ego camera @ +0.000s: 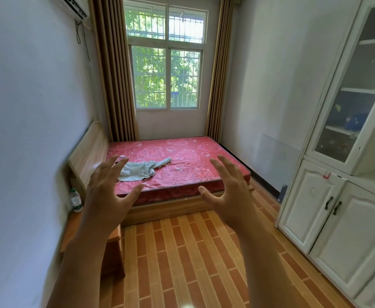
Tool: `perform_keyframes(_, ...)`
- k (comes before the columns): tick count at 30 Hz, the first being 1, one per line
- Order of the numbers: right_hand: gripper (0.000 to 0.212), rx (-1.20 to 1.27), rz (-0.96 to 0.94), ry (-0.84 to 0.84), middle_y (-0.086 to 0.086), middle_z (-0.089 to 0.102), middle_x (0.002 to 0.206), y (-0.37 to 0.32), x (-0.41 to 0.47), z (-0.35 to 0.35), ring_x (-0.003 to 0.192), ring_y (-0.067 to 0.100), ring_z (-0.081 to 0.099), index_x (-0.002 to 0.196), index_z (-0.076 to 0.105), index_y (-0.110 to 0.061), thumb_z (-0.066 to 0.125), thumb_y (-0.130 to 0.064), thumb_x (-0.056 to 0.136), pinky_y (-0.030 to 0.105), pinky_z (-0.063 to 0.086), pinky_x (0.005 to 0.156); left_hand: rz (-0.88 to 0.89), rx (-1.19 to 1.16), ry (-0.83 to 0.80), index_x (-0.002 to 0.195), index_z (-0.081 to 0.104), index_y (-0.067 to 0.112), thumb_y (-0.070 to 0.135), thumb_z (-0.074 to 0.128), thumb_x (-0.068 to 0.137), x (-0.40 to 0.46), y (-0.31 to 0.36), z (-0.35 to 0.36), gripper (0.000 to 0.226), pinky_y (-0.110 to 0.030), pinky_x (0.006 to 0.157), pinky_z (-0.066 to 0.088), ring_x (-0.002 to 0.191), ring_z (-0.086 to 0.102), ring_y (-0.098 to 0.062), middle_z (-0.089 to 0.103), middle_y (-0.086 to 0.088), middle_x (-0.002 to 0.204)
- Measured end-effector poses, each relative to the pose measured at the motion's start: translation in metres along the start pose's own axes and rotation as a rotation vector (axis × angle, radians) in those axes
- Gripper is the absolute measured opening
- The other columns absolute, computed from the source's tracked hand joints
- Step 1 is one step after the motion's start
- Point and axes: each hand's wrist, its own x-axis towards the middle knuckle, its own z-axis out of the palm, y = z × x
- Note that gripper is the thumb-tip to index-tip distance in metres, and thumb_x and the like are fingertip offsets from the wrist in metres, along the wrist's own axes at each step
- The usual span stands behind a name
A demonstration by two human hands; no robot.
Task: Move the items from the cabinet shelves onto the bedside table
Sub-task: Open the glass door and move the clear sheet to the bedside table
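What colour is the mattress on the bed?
Red, patterned with pale circular motifs, on the mattress; seen in the head view.

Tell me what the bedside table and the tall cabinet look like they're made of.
Bedside table: probably wood or veneer with an orange-brown glossy finish.
Cabinet: likely white-painted wood or board with moulded panel doors, dark metal-looking handles and glazed upper doors.

Sunlit barred window — red mattress below.

Beyond both hands lies a glossy red mattress bearing crumpled pale cloth. Right of the right hand stands a painted white cabinet with glass doors; below, shiny wood-patterned floor.
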Motion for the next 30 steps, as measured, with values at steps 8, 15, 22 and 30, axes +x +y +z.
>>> perform_keyframes(8,0.079,0.022,-0.019,-0.016,-0.018,0.021,0.17,0.017,0.059,0.045,0.159,0.01,0.017,0.16,0.029,-0.043,0.068,-0.056,0.093,0.058,0.028,0.126,-0.032,-0.014,-0.019,0.156,0.044,0.031,0.04,0.081,0.087,0.038,-0.041,0.035,0.078,-0.048,0.116,0.032,0.151,0.035,-0.026,0.041,-0.001,0.164)
perform_keyframes(15,0.079,0.04,-0.021,-0.04,-0.018,0.02,0.17,0.063,0.124,0.081,0.159,0.01,0.016,0.16,0.03,-0.042,0.07,-0.053,0.093,0.057,0.026,0.127,-0.071,0.016,-0.013,0.157,0.043,0.032,0.042,0.08,0.087,0.086,-0.072,0.084,0.079,-0.057,0.118,0.036,0.154,0.033,-0.028,0.039,0.0,0.165)
perform_keyframes(22,0.079,0.055,-0.051,-0.052,-0.015,0.022,0.171,0.118,0.215,0.097,0.16,0.016,0.018,0.16,0.033,-0.039,0.07,-0.054,0.092,0.061,0.028,0.125,-0.059,0.041,0.022,0.154,0.047,0.03,0.032,0.084,0.086,0.155,-0.068,0.146,0.077,-0.043,0.114,0.03,0.149,0.038,-0.028,0.043,-0.003,0.162)
perform_keyframes(30,0.079,0.055,-0.108,-0.061,-0.013,0.022,0.171,0.183,0.3,0.099,0.16,0.016,0.017,0.16,0.033,-0.038,0.071,-0.053,0.092,0.059,0.026,0.127,-0.096,0.061,0.06,0.152,0.051,0.023,0.03,0.084,0.086,0.22,-0.053,0.223,0.074,-0.039,0.113,0.028,0.146,0.04,-0.029,0.046,-0.007,0.16)
